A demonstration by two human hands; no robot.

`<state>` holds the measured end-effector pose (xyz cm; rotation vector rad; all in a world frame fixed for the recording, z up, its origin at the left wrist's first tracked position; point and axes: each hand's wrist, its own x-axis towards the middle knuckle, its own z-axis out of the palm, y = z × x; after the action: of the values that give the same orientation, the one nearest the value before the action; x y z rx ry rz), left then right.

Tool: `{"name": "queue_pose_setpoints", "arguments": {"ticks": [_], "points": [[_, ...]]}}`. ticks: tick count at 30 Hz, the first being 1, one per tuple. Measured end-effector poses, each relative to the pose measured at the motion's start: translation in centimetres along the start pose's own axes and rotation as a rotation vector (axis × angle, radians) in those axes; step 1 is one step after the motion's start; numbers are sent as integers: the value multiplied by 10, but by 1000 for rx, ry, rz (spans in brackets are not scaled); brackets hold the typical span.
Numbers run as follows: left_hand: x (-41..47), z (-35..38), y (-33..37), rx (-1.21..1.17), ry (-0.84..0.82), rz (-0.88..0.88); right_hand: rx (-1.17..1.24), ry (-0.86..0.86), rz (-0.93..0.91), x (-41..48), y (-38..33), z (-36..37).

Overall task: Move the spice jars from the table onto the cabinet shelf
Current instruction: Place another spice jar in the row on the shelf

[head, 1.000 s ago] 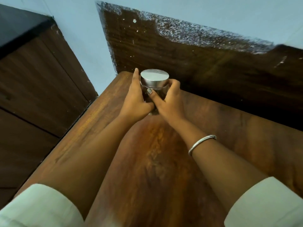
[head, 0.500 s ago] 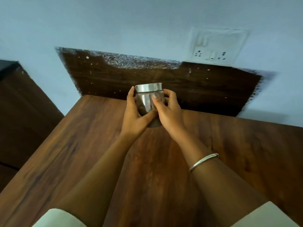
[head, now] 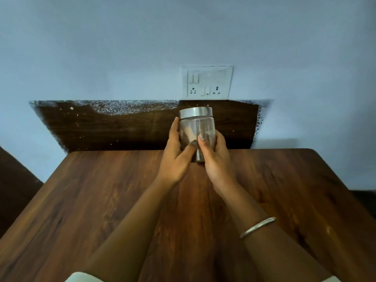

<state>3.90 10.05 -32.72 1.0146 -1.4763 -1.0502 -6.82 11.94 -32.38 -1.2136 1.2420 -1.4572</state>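
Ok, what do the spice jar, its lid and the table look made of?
The spice jar: clear glass or hard plastic, unclear which; contents show through. Its lid: silvery metal, probably steel, with a soft brushed sheen. The table: wood or wood-look laminate, satin finish; brown grain with faint reflections.

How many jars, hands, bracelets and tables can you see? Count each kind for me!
Jars: 1 (spice jar)
Hands: 2 (left hand, right hand, both holding the jar)
Bracelets: 1 (bracelet)
Tables: 1 (table)
Total: 5
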Motion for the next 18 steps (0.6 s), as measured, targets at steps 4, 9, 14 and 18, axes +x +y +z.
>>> {"name": "queue_pose_setpoints", "arguments": {"ticks": [4,9,14,18], "points": [[6,16,19,-68,-75,29,-79,85,-83,2,-13,-11],[9,24,36,-188,-87,56,5,48,-136,2,-33,-34],[7,30,45,-203,-111,58,155,-135,-149,-1,-41,-44],[9,28,45,-72,-140,101,120,-19,-176,-8,-42,-43]]}}
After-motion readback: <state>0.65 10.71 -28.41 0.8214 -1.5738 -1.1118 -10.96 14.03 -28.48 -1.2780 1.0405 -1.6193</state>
